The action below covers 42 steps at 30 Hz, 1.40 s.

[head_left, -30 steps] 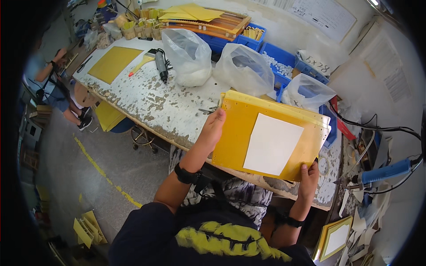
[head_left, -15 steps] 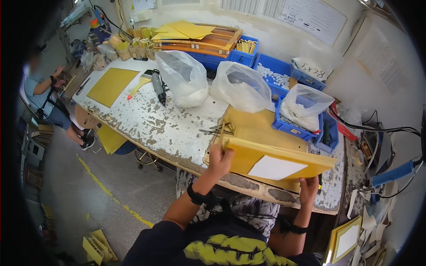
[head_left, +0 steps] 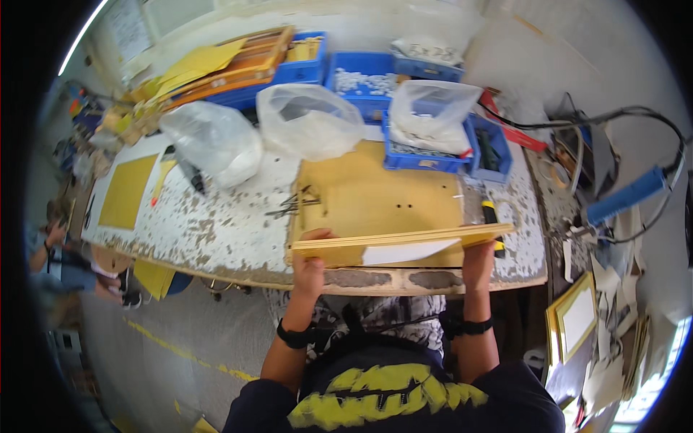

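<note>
A flat yellow panel [head_left: 336, 251], layered along its top edge, is held up almost edge-on at the bench's front. A white rectangular sheet [head_left: 404, 251] lies on its near face. My left hand [head_left: 309, 273] is closed on the panel's left end, and my right hand [head_left: 477, 267] grips the right end from below; some fingers are hidden behind it. Beyond the panel a yellow board [head_left: 375, 180] with small dark holes lies flat. Thin dark metal pieces [head_left: 294, 202] rest at its left edge. Beside its right edge is a yellow-and-black tool [head_left: 491, 214], partly hidden by the panel.
Clear plastic bags [head_left: 310, 123] and blue bins [head_left: 427, 156] line the back of the worn white bench [head_left: 216, 231]. A grey power tool [head_left: 189, 173] and a yellow sheet [head_left: 128, 193] lie left. Cables and a blue-handled tool [head_left: 626, 196] hang right. Another person [head_left: 54, 249] is far left.
My view has swung to the right. The panel has turned from a slant to nearly level and shows more of its edge, with both hands still on its ends.
</note>
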Each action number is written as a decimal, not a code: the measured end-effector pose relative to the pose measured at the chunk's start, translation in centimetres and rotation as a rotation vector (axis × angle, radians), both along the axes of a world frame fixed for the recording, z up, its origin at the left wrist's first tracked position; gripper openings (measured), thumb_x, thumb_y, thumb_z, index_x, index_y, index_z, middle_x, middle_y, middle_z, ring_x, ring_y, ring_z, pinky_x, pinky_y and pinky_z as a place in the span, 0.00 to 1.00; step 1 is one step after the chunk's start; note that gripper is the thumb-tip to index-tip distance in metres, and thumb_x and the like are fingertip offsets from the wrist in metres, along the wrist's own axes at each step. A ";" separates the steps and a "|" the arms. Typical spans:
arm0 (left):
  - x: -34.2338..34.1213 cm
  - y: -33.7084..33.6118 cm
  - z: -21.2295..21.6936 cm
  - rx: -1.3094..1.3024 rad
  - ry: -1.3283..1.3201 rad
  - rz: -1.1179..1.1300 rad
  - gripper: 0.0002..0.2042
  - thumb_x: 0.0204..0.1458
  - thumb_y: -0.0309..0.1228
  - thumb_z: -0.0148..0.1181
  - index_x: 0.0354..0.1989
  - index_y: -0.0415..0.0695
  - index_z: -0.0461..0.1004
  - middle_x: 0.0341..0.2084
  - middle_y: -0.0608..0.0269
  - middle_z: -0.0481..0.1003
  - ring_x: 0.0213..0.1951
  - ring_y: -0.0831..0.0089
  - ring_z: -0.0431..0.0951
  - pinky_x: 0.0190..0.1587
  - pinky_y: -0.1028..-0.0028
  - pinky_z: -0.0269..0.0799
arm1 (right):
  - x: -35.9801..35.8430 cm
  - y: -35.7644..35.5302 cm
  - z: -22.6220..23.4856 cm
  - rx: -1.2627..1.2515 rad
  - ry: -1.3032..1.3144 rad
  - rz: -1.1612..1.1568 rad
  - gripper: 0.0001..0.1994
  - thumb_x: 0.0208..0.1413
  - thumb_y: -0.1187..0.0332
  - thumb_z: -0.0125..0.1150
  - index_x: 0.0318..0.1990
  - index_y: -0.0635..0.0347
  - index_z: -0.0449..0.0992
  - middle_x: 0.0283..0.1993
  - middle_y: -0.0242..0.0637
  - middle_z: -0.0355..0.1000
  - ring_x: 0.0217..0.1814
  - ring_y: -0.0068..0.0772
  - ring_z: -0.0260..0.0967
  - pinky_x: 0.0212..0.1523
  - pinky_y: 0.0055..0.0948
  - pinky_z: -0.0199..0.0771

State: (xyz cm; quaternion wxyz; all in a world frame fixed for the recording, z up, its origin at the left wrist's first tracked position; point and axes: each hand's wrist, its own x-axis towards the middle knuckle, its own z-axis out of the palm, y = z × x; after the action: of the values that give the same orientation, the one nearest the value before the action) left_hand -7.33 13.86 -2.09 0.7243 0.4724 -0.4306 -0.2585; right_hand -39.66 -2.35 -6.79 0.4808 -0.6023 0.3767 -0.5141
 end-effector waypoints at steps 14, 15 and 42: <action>3.6 -3.4 -0.8 0.282 0.335 -0.086 0.21 0.61 0.40 0.52 0.55 0.35 0.66 0.46 0.60 0.73 0.47 0.71 0.74 0.50 0.71 0.69 | 4.4 -0.2 4.9 0.136 -0.052 -0.054 0.21 0.68 0.58 0.42 0.53 0.69 0.69 0.48 0.33 0.70 0.49 0.22 0.63 0.50 0.21 0.61; 3.1 -4.5 0.2 0.318 0.385 -0.087 0.19 0.61 0.37 0.52 0.53 0.35 0.68 0.45 0.60 0.75 0.46 0.73 0.74 0.48 0.74 0.69 | 4.7 -0.9 4.5 0.186 -0.012 -0.093 0.19 0.67 0.60 0.43 0.50 0.70 0.71 0.45 0.33 0.72 0.46 0.22 0.64 0.46 0.20 0.62; 4.0 -5.2 -0.4 0.399 0.509 -0.216 0.16 0.59 0.26 0.53 0.55 0.37 0.68 0.45 0.59 0.76 0.46 0.72 0.76 0.48 0.74 0.71 | 6.1 -2.0 4.5 0.363 -0.035 0.022 0.15 0.58 0.76 0.54 0.52 0.70 0.70 0.44 0.35 0.74 0.43 0.22 0.70 0.44 0.21 0.68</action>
State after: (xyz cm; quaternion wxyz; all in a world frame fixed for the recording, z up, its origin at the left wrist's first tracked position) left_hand -3.31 8.65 -2.49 0.6701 0.4768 -0.2247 -0.5226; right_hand -33.60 -4.34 -2.32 0.5937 -0.5006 0.4482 -0.4427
